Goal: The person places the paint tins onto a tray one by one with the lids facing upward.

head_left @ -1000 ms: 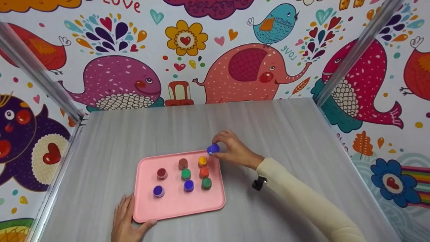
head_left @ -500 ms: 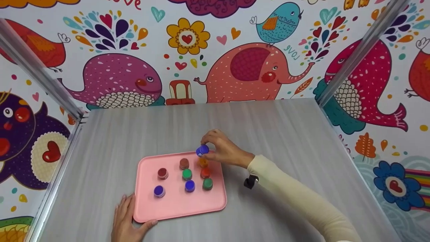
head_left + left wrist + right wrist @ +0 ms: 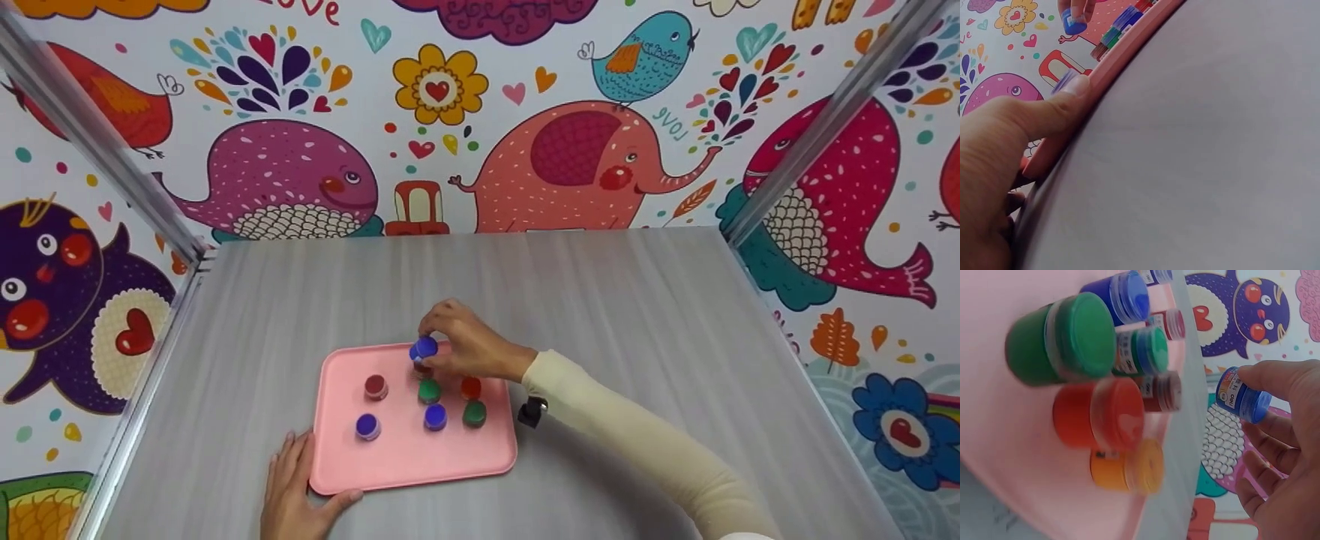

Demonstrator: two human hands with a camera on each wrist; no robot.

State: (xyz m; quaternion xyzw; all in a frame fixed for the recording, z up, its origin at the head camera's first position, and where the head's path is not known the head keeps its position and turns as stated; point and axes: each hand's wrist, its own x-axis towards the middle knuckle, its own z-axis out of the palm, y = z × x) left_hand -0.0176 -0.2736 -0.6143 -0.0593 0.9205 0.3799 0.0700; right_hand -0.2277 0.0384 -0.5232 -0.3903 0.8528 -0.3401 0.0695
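Between thumb and fingers, my right hand [image 3: 472, 349] pinches a small blue paint jar [image 3: 424, 348] above the far side of the pink tray [image 3: 405, 465]. The right wrist view shows this jar tilted, its label facing the camera. My left hand [image 3: 296, 491] holds the tray's near left corner, the thumb [image 3: 1075, 87] over the rim. On the tray stand a dark red jar [image 3: 376, 387], a violet-blue jar [image 3: 367, 427], a green jar [image 3: 429, 391], another blue jar [image 3: 435, 417], an orange-red jar [image 3: 471, 388] and a dark green jar [image 3: 474, 413].
In the right wrist view a yellow jar [image 3: 1129, 467] and a brown jar [image 3: 1159, 391] also stand on the tray; my right hand largely hides them from the head camera. The grey table [image 3: 600, 300] is bounded by patterned walls [image 3: 315, 97] and metal posts [image 3: 832, 127].
My right hand has carried the blue paint jar leftward, from the tray's far right corner past the yellow jar to above the brown one. The left hand keeps its hold on the tray.
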